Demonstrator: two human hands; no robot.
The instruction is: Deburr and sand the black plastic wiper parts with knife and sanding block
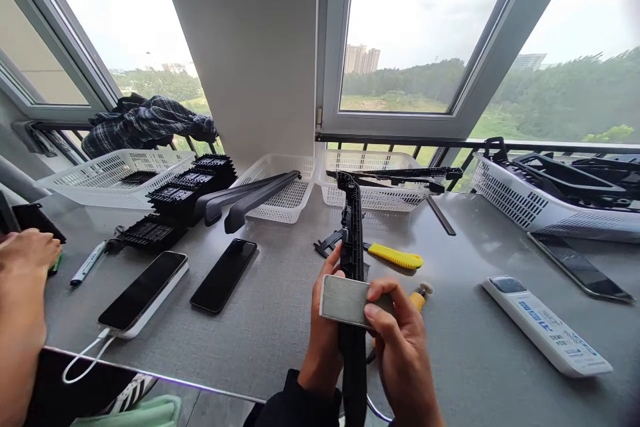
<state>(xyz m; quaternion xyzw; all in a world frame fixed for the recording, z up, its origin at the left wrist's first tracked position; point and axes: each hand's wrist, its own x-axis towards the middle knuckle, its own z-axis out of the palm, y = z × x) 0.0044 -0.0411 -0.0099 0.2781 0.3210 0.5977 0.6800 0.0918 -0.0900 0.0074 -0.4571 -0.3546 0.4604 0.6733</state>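
A long black plastic part (354, 230) with a ribbed inner side stands upright in front of me, its lower end reaching down toward my body. My left hand (323, 337) is closed around it from the left, its fingers partly hidden behind. My right hand (400, 333) pinches a flat grey rectangular block (345, 299) between thumb and fingers. The block lies across the front of the black part; whether it touches is hard to tell. Behind it on the table are a yellow utility knife (395, 255), a black caliper (327, 243) and a partly hidden yellow-handled tool (418, 297).
White baskets (295, 207) line the back, some with black parts. Dark strips (260, 199) lean on one, beside stacked black grids (193, 183). Phones (225, 275) and a white power strip (545, 327) lie on the table. Another person's hand (30, 257) is at far left.
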